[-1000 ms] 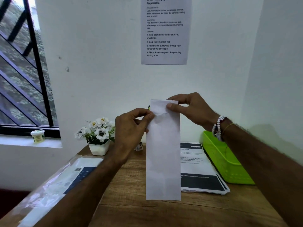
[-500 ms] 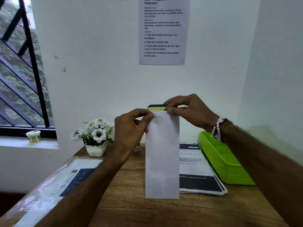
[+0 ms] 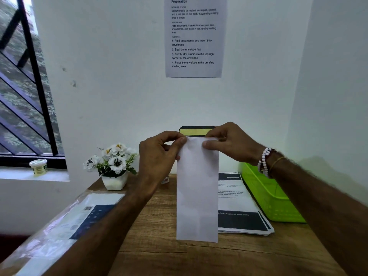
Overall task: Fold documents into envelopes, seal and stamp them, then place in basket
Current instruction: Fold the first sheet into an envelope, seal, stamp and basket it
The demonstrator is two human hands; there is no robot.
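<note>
The envelope [image 3: 197, 188], white and unmarked on the side facing the camera, is held upright with its long axis vertical at the centre of the frame, above the wooden surface [image 3: 179, 255]. Whether its lower edge touches the surface cannot be told. The left hand [image 3: 159, 154] pinches the upper left corner of the envelope between thumb and forefinger, with the remaining fingers curled. The right hand [image 3: 229, 143] pinches the upper right corner, with the thumb pressed on the front face and the fingers behind. Beaded bracelets [image 3: 263, 162] sit on the right wrist. A black object with a yellow band [image 3: 196, 130] shows just above the top edge of the envelope, behind it. The documents [image 3: 239, 206] lie in a stack on the surface at right of centre, partly hidden by the envelope; the words "scattered small items" are legible on the dark band of the top sheet. The basket [image 3: 274, 204], bright green, stands just beside the documents at the right of the frame. A clear plastic packet [image 3: 79, 216] lies at lower left. A white pot of white flowers [image 3: 114, 182] stands at left of centre by the wall. A small jar [image 3: 38, 166] rests on the window sill at the left edge; its label is too small to read. A notice [image 3: 194, 36] is fixed to the wall at top centre. Legible lines: "1 Fold documents and insert into envelopes", "2 Seal the envelope flap", "3 Firmly affix stamps to the top right corner of the envelope", "4 Place the envelope in the pending mailing area".
</note>
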